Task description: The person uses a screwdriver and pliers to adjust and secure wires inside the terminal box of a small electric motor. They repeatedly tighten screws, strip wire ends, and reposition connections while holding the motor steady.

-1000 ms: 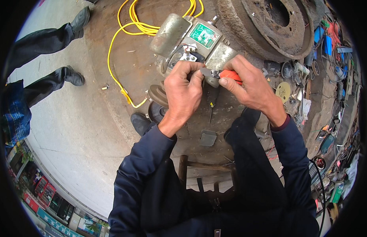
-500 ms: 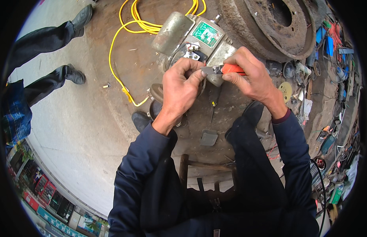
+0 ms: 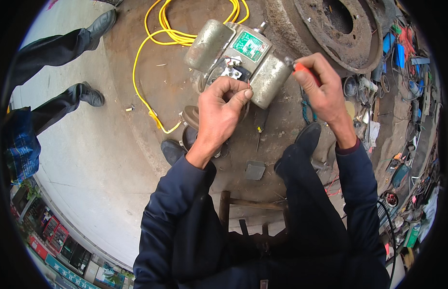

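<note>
My left hand [image 3: 219, 111] pinches what looks like a thin reddish wire [image 3: 249, 85] between thumb and forefinger, just below the motor's terminal block [image 3: 232, 67]. The worn metal motor [image 3: 271, 77] has two cylindrical housings and a green plate [image 3: 248, 47]. My right hand [image 3: 321, 92] grips an orange-handled tool [image 3: 304, 71] beside the right housing; its metal end is partly hidden. Behind my left hand sit a round metal part [image 3: 191, 113] and a dark ring-shaped piece [image 3: 187, 136]. A screwdriver [image 3: 260, 131] lies on the ground below the motor.
A coiled yellow hose [image 3: 173, 33] lies at upper left, a rusty wheel rim [image 3: 296, 33] at upper right. Another person's legs [image 3: 55, 48] are at left. Cluttered scrap [image 3: 409, 86] lines the right side; a flat metal piece [image 3: 255, 170] and wooden stool [image 3: 248, 204] are below.
My right hand has moved up and right with the orange tool, away from my left hand. My left hand stays pinched in nearly the same place.
</note>
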Tool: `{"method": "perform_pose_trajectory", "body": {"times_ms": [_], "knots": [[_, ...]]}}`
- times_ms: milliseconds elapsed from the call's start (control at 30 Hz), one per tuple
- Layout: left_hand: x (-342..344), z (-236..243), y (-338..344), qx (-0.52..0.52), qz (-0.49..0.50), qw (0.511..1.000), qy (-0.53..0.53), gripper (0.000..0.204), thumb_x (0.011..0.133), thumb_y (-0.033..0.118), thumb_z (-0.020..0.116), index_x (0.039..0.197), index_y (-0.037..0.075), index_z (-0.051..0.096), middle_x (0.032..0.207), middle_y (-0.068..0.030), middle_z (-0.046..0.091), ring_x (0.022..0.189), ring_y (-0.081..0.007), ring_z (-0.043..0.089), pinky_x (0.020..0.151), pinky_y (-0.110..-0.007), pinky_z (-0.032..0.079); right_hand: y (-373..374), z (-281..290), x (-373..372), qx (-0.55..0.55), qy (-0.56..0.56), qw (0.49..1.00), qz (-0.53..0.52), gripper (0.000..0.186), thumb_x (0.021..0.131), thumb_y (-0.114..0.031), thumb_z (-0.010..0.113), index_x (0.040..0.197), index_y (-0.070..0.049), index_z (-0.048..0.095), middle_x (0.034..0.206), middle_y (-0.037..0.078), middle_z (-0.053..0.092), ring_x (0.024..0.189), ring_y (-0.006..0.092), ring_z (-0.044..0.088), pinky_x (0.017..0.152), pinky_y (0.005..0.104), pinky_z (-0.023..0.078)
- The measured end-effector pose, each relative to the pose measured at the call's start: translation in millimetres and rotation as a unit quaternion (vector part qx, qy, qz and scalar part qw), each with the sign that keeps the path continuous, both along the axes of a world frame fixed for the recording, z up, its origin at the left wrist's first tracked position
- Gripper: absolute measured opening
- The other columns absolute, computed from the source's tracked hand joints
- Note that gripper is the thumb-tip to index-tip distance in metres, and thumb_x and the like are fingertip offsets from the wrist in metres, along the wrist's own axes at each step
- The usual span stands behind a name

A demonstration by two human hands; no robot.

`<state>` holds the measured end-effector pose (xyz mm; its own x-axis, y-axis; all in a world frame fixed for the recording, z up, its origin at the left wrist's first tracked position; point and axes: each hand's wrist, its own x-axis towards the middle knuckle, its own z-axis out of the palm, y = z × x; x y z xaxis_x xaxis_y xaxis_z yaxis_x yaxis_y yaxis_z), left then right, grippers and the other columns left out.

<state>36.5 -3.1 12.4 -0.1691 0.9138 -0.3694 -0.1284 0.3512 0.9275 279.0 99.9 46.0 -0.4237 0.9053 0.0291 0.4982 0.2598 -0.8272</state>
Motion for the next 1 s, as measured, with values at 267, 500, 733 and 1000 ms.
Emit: {"method": "perform_pose_trajectory", "body": {"times_ms": [267,500,733,1000], "knots": [[7,-2,0,-0.036,0.031,0.999,-0.002,0.006,0.101,0.003,0.079,0.104,-0.001,0.076,0.083,0.0024,0.07,0.07,-0.0024,0.057,0.062,-0.023,0.047,-35,-13,-13,-0.019,-0.012,0.993,0.116,0.034,0.105,-0.033,0.077,0.112,0.0,0.073,0.104,0.016,0.065,0.093,0.037,0.069,0.081,0.0441,0.055],[3,-4,-2,-0.016,0.013,1.0,-0.002,0.009,0.104,0.006,0.082,0.108,0.0,0.077,0.088,0.0019,0.075,0.074,-0.0035,0.063,0.065,-0.021,0.049,-31,-13,-15,-0.024,-0.027,0.992,0.122,0.034,0.104,-0.033,0.078,0.112,-0.001,0.073,0.105,0.017,0.065,0.094,0.038,0.069,0.082,0.0451,0.055],[-1,-2,-2,-0.044,0.001,0.998,-0.037,0.011,0.101,0.007,0.084,0.106,0.0,0.078,0.088,0.0017,0.075,0.076,-0.0045,0.063,0.068,-0.022,0.05,-11,-15,-11,-0.022,0.016,0.999,-0.018,0.033,0.107,-0.032,0.076,0.112,0.0,0.073,0.099,0.011,0.07,0.088,0.0246,0.068,0.08,0.0381,0.055],[8,-4,-4,0.011,0.04,0.999,0.006,0.009,0.102,0.005,0.081,0.105,-0.002,0.076,0.083,0.0024,0.07,0.069,-0.0032,0.058,0.06,-0.023,0.046,-29,-11,-11,-0.217,0.076,0.973,-0.017,0.039,0.115,-0.041,0.066,0.116,-0.002,0.07,0.091,0.0,0.064,0.077,0.007,0.059,0.068,0.0257,0.048]]}}
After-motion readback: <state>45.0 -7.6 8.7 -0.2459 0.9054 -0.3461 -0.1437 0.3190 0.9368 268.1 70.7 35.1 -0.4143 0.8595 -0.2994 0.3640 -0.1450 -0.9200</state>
